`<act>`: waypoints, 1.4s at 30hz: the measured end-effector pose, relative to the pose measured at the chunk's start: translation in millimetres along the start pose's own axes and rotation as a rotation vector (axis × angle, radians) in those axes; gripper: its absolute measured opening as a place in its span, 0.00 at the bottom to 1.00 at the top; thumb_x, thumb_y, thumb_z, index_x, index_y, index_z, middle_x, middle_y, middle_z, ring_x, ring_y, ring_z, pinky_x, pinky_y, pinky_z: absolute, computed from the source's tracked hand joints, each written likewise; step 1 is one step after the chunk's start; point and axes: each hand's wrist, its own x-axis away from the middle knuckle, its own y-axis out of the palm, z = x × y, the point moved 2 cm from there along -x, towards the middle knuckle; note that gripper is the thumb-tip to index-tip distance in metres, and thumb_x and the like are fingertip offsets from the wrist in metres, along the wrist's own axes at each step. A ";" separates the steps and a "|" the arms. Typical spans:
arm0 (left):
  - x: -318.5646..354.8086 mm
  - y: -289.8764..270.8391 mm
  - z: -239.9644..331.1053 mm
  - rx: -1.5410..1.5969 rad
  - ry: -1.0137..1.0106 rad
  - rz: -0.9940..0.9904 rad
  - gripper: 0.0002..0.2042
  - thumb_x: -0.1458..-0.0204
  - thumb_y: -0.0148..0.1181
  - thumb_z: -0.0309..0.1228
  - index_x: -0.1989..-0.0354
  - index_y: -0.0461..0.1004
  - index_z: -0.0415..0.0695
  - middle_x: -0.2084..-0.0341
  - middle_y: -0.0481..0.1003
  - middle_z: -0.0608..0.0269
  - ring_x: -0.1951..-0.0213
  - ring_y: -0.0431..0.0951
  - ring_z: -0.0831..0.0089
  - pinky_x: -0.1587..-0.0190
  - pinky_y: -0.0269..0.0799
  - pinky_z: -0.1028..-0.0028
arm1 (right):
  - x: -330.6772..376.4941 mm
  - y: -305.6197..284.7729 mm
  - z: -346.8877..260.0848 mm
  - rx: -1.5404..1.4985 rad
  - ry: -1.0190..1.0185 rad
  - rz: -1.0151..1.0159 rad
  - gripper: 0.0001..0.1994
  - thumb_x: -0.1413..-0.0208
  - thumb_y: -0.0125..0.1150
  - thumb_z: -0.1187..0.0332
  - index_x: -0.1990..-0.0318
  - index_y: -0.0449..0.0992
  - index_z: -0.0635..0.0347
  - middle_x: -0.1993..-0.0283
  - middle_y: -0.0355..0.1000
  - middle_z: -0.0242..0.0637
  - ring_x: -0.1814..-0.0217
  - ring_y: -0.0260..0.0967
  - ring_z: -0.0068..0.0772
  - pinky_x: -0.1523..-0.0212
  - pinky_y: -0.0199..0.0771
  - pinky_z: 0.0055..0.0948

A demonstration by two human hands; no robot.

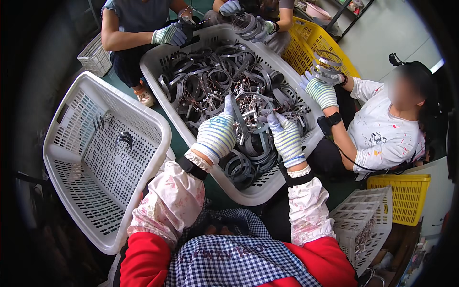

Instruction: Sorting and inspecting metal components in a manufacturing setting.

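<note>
In the head view, the gloved left hand (215, 136) covers part of a grey ring (241, 119) above the white central basket (241, 197), thumb against the band, fingers curled around it. Over the same basket, the right hand (288, 141) has thumb and fingers close together; whether they pinch anything cannot be told. The ring looks flat, smooth and dull, its outline blurring into heaped rings (189, 86) within the basket.

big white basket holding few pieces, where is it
In the head view, the big white basket is at left, beside the heaped basket of grey bands and left of the left hand.
</note>
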 end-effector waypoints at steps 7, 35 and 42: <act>4.9 -9.9 10.4 -0.050 -0.031 0.001 0.45 0.56 0.57 0.24 0.29 0.38 0.33 0.69 0.79 0.48 0.70 0.81 0.55 0.67 0.75 0.64 | 3.9 -5.0 -0.9 0.184 -0.077 0.243 0.19 0.39 0.62 0.57 0.52 0.79 0.68 0.64 0.80 0.35 0.64 0.72 0.22 0.58 0.72 0.23; 22.2 -29.0 1.0 -0.171 -0.002 0.163 0.46 0.58 0.58 0.23 0.29 0.40 0.33 0.71 0.79 0.48 0.70 0.81 0.55 0.69 0.74 0.62 | 9.5 -68.0 25.4 -0.178 0.346 0.087 0.13 0.45 0.69 0.60 0.58 0.80 0.56 0.71 0.75 0.25 0.74 0.69 0.14 0.71 0.68 0.15; 8.9 -25.1 -12.5 -0.135 -0.051 0.150 0.45 0.55 0.61 0.28 0.29 0.40 0.32 0.69 0.79 0.48 0.70 0.81 0.54 0.68 0.75 0.61 | -11.2 -59.7 33.7 0.391 0.150 -0.034 0.19 0.48 0.70 0.52 0.64 0.80 0.62 0.71 0.76 0.31 0.72 0.67 0.23 0.67 0.68 0.26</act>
